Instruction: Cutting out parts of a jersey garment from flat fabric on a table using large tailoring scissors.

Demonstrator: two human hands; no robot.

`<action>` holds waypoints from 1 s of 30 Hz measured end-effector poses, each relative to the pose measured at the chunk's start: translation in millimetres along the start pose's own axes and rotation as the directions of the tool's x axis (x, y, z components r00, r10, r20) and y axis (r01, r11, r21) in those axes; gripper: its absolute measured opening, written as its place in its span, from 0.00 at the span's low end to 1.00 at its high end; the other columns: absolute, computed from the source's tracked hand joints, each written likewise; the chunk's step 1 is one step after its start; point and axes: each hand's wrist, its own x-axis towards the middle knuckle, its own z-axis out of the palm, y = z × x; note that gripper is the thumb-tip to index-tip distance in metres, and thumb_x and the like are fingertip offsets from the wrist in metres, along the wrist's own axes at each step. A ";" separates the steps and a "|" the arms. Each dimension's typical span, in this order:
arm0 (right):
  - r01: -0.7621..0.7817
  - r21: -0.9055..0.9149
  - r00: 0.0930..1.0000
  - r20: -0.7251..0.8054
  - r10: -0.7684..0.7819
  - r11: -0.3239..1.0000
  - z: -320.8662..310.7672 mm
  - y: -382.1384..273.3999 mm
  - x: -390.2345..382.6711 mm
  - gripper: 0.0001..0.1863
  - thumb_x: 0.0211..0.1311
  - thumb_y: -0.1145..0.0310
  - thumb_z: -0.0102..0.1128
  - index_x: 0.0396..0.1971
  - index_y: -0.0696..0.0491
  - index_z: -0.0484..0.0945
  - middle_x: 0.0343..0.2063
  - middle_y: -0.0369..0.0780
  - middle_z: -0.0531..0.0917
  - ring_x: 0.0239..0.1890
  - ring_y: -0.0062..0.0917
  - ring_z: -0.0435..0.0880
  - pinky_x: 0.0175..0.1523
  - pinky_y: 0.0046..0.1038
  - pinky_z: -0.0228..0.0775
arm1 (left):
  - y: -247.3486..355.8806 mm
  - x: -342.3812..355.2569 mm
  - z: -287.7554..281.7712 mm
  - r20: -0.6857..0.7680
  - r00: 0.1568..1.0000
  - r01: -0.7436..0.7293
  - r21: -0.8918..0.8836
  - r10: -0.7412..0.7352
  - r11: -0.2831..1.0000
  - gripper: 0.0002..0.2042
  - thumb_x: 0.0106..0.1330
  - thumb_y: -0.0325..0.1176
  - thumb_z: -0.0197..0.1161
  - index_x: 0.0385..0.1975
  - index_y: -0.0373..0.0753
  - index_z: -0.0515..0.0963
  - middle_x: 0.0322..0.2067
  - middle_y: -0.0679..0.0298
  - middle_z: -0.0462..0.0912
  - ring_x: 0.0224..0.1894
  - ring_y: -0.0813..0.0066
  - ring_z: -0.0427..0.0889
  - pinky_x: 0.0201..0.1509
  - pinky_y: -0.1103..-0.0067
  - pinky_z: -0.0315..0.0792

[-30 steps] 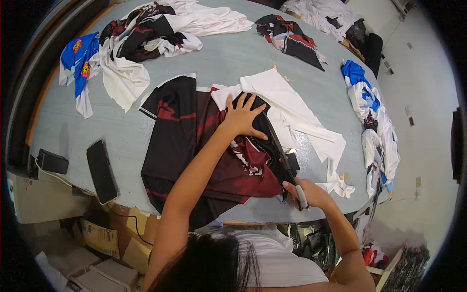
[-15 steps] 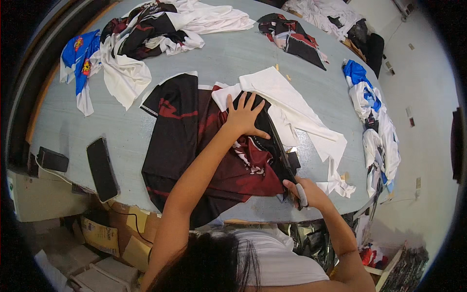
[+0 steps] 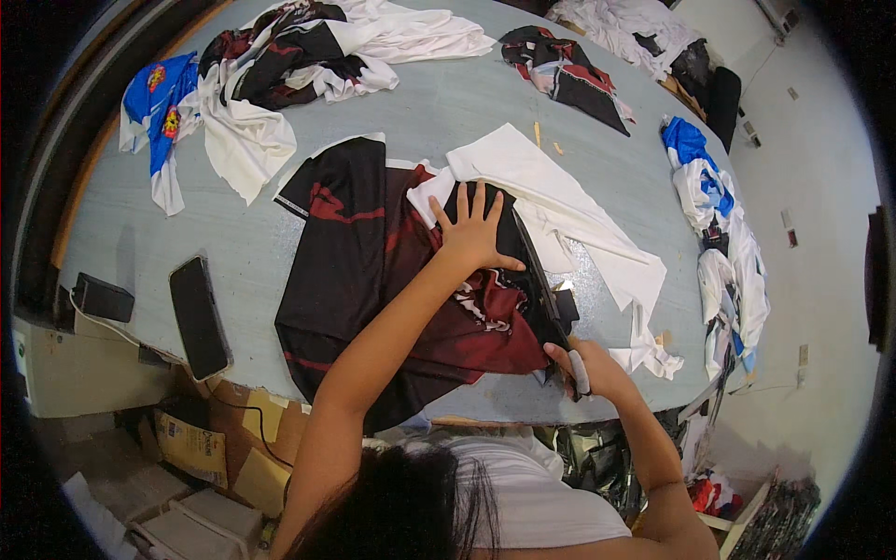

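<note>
Pressing red-and-black fabric [image 3: 439, 336] flat beneath wide-spread fingers of left hand [image 3: 474, 239]; holding scissors [image 3: 554, 313] in curled fingers of right hand [image 3: 597, 367], aiming blades past left thumb. Best smoothing folds nearest that thumb, steering blades clear.

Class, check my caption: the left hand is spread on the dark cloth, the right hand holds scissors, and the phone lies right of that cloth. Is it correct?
Not quite: the head view shows the phone left of the dark cloth. The left hand is spread on it, and the right hand holds scissors.
</note>
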 end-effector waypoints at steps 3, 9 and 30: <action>0.027 0.005 0.999 0.026 -0.027 1.000 -2.3 2.9 -1.6 0.30 0.61 0.43 0.46 0.21 0.59 0.67 0.09 0.39 0.72 0.12 0.24 0.75 0.19 0.26 0.66 | -1.2 2.9 -3.8 0.017 1.000 0.010 -0.034 -0.009 0.999 0.57 0.31 0.73 0.61 0.65 0.51 0.51 0.67 0.53 0.37 0.68 0.50 0.32 0.57 0.38 0.24; 0.005 0.046 0.992 0.126 -0.010 0.999 -13.8 -5.1 -8.2 0.31 0.62 0.41 0.43 0.22 0.60 0.68 0.11 0.40 0.75 0.14 0.24 0.76 0.22 0.25 0.66 | -37.5 17.7 -7.7 -0.174 0.962 -0.218 -0.014 0.212 0.976 0.40 0.37 0.70 0.60 0.57 0.68 0.65 0.66 0.54 0.42 0.67 0.47 0.38 0.61 0.43 0.30; -0.064 0.091 0.993 0.105 0.055 0.994 -7.2 -39.0 0.4 0.34 0.61 0.40 0.42 0.19 0.61 0.71 0.11 0.42 0.75 0.14 0.28 0.78 0.22 0.28 0.68 | -31.3 11.0 -8.6 -0.066 0.993 -0.093 0.004 0.093 0.996 0.46 0.32 0.74 0.58 0.60 0.69 0.60 0.67 0.53 0.40 0.68 0.47 0.34 0.56 0.36 0.28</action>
